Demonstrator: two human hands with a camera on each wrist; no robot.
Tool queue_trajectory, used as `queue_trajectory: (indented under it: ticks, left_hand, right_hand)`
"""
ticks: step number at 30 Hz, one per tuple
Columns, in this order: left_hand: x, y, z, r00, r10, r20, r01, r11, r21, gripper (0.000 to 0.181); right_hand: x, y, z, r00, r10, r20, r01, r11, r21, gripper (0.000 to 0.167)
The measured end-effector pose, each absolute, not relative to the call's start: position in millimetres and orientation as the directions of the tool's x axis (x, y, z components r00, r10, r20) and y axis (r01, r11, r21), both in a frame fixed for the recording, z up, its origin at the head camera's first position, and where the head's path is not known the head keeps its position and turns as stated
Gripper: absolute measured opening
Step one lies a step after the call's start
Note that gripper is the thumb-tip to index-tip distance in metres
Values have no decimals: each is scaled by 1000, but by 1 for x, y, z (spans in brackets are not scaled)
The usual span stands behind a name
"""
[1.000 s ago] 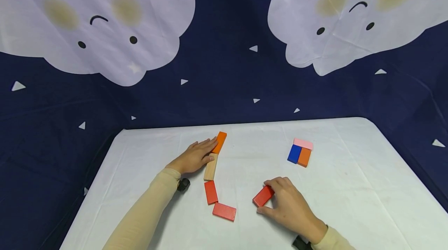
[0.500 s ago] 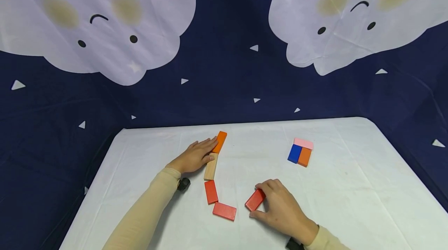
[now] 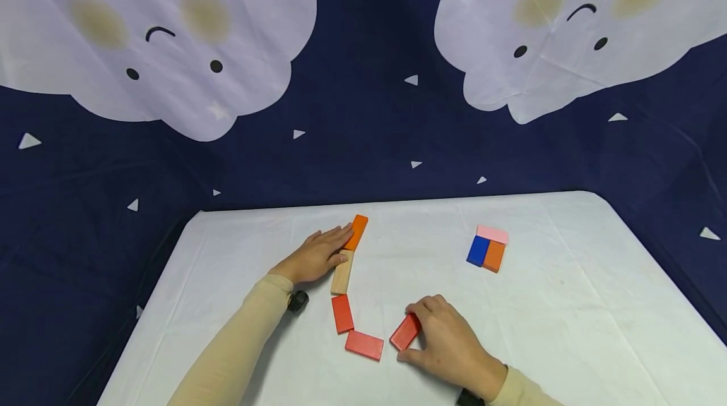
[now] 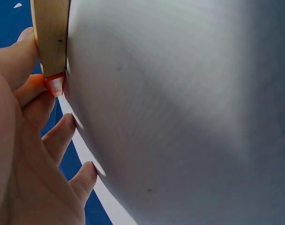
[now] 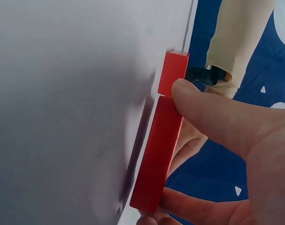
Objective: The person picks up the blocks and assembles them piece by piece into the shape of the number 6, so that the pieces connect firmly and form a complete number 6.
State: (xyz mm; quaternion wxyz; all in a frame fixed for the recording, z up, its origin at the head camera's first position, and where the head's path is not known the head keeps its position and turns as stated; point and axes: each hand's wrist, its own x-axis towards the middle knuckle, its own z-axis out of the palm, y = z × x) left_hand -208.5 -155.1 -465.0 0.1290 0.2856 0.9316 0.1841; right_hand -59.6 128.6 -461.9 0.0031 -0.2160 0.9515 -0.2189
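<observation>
My right hand (image 3: 454, 346) pinches a red block (image 3: 406, 332) between thumb and fingers, a small gap to the right of another red block (image 3: 364, 345). In the right wrist view the held block (image 5: 156, 154) spans from the thumb to the fingertips. My left hand (image 3: 311, 257) lies with fingers extended, touching the orange block (image 3: 356, 232) and the plain wooden block (image 3: 342, 272). In the left wrist view the thumb is against the wooden block (image 4: 52, 37). Below the wooden block, a red block (image 3: 342, 314) meets the lower red one near a corner.
On the white table (image 3: 545, 330), a pink block (image 3: 492, 233), a blue block (image 3: 478, 250) and an orange block (image 3: 493, 256) lie together at the right rear. A dark blue cloth (image 3: 363, 160) with clouds hangs behind the table.
My right hand has moved left and slightly toward the near side with the red block, narrowing the gap to the lower red block. The left hand has stayed in place.
</observation>
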Motion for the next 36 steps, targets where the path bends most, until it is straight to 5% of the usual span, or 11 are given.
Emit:
queue_trajectory:
  ticks: [36]
  left_hand:
    - [-209, -156, -466, -802, 584, -126, 486, 762, 428, 62]
  right_hand:
    - [-64, 126, -464, -907, -416, 61, -401, 813, -422, 74]
